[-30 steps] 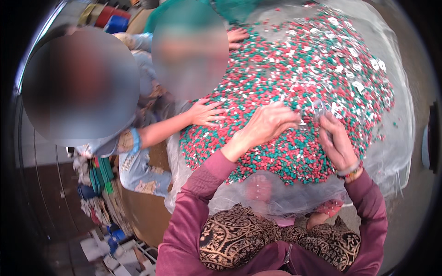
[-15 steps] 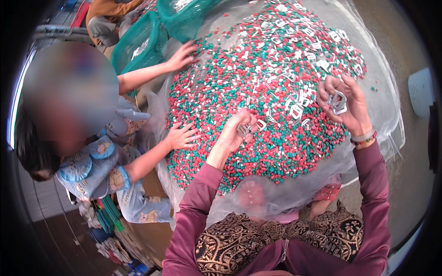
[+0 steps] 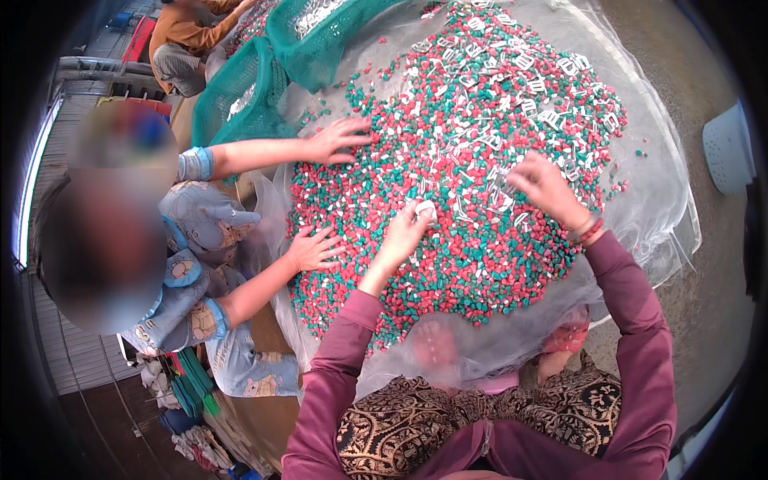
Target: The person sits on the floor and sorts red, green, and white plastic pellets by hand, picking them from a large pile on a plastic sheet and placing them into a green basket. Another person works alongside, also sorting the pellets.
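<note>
A broad heap of small red, green and white pebble-like pieces (image 3: 472, 264) has silvery-white slotted buckles (image 3: 550, 118) strewn through it, thickest toward the far right. My left hand (image 3: 402, 240) is closed over the middle of the heap, with a whitish metal buckle (image 3: 426, 211) between thumb and fingers. To its right, my right hand (image 3: 552, 190) hangs low over the heap, fingers bent together. A blurred greyish shape shows at those fingertips; I cannot make out what it is.
Clear plastic sheeting (image 3: 652, 184) lies under the heap. A co-worker on the left has one hand (image 3: 340, 142) and another (image 3: 314, 250) on the pieces. Green mesh baskets (image 3: 268, 80) stand far left, near another person (image 3: 188, 48). A pale perforated bucket (image 3: 726, 152) stands right.
My right hand has swung left and turned from palm up, showing a buckle, to fingers down over the heap. My left hand has turned over slightly. The co-worker's far hand has moved right.
</note>
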### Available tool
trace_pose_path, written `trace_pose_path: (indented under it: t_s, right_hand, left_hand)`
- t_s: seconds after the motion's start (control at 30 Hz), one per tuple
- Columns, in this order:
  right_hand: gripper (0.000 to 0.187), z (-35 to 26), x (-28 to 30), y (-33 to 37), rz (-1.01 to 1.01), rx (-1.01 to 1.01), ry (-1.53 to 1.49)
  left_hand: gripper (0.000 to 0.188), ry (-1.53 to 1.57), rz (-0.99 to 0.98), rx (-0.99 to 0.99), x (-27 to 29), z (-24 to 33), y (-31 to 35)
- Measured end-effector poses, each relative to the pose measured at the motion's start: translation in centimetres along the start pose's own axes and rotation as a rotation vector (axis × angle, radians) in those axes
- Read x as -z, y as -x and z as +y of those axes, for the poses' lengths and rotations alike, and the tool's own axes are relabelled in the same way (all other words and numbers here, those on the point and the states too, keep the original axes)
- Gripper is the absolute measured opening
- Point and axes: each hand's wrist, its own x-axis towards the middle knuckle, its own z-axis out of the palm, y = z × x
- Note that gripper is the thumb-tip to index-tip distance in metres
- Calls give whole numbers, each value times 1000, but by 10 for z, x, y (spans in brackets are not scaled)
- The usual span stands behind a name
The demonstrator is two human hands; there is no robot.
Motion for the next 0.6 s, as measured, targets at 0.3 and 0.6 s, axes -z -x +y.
trace_pose_path:
  t_s: [0.3, 0.6]
  right_hand:
    - [17, 10, 43, 2, -103, -415, -972]
    - [25, 38, -27, -4, -124, -124, 174]
  left_hand:
    - [31, 1386, -370, 123, 20, 38, 9]
    - [15, 939, -371, 321, 4, 50, 17]
